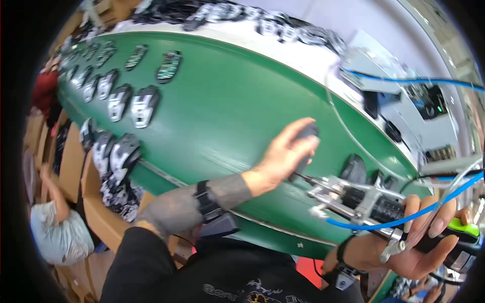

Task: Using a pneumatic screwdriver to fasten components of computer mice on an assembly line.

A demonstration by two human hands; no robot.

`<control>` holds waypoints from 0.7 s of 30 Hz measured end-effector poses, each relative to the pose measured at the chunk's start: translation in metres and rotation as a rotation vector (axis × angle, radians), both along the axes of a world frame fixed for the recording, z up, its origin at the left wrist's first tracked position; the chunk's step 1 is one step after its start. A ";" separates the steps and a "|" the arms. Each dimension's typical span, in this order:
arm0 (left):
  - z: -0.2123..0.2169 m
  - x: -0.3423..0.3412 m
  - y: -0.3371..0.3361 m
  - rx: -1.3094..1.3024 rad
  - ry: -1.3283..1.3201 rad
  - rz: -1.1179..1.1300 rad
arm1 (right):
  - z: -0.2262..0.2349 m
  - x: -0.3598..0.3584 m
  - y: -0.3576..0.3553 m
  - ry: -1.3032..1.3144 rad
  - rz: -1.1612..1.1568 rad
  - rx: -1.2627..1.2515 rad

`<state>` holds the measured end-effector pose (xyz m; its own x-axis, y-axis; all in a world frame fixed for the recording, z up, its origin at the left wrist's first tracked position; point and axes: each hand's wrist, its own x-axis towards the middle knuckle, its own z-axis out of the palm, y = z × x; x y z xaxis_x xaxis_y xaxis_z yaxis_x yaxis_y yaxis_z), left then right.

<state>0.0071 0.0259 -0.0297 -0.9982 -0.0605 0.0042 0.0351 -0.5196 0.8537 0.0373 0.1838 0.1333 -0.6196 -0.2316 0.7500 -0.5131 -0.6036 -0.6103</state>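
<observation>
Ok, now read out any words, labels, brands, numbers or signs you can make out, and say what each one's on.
Black shirt: pale lettering, too blurred to read.
Black tool in the right hand: pale label, too small to read.
I can't make out any other text.

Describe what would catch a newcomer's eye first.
The wide green work surface fills the centre. At right, the right hand grips a black screwdriver-like tool with a blue hose, pointed toward the dark curved piece in the left hand. Silver-and-black casings lie at upper left.
</observation>
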 end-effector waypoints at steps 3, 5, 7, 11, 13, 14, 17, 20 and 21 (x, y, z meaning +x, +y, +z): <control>-0.003 -0.014 -0.012 -0.546 0.126 -0.135 | 0.006 -0.004 0.011 -0.070 -0.133 0.130; 0.001 -0.012 -0.029 -0.682 0.179 -0.049 | 0.008 -0.008 0.020 -0.076 -0.186 0.161; 0.009 -0.010 -0.063 -1.137 0.289 0.236 | 0.009 -0.006 0.023 -0.074 -0.234 0.123; 0.017 0.015 -0.173 -1.966 0.005 0.770 | 0.011 -0.009 0.029 -0.066 -0.207 0.019; 0.027 0.035 -0.214 -2.063 -0.647 0.655 | 0.015 -0.009 0.025 -0.159 -0.325 0.009; 0.017 0.039 -0.238 -1.976 -0.865 0.663 | 0.016 -0.008 0.027 -0.133 -0.330 0.038; 0.012 0.036 -0.244 -1.743 -0.965 0.641 | 0.014 -0.012 0.026 -0.102 -0.357 0.058; 0.015 0.025 -0.245 -1.678 -0.818 0.724 | 0.016 -0.013 0.028 -0.104 -0.354 0.045; 0.019 0.019 -0.244 -1.678 -0.807 0.727 | 0.017 -0.013 0.029 -0.112 -0.326 0.041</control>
